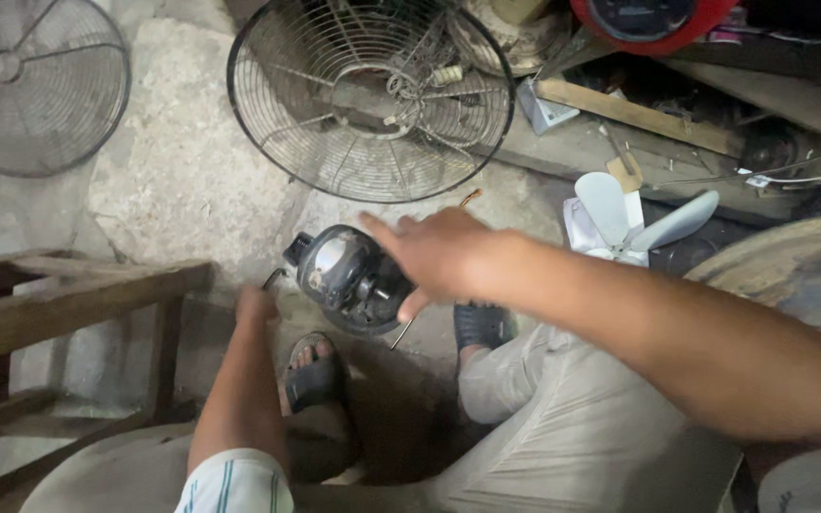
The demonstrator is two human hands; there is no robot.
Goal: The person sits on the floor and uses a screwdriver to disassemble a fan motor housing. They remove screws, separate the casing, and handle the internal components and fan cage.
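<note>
A dark fan motor housing (344,275) lies on the concrete floor between my feet. My right hand (434,252) hovers over its right side with fingers spread, thumb down near the motor; whether it touches is unclear. My left hand (257,304) is down by the floor just left of the motor, fingers curled and mostly hidden. A thin metal rod (399,334) pokes out below the motor.
A round wire fan guard (371,100) lies on the floor ahead, a second guard (35,85) at far left. White fan blades (634,223) sit at right beside wooden planks (639,114) and clutter. A wooden stool (59,304) stands at left.
</note>
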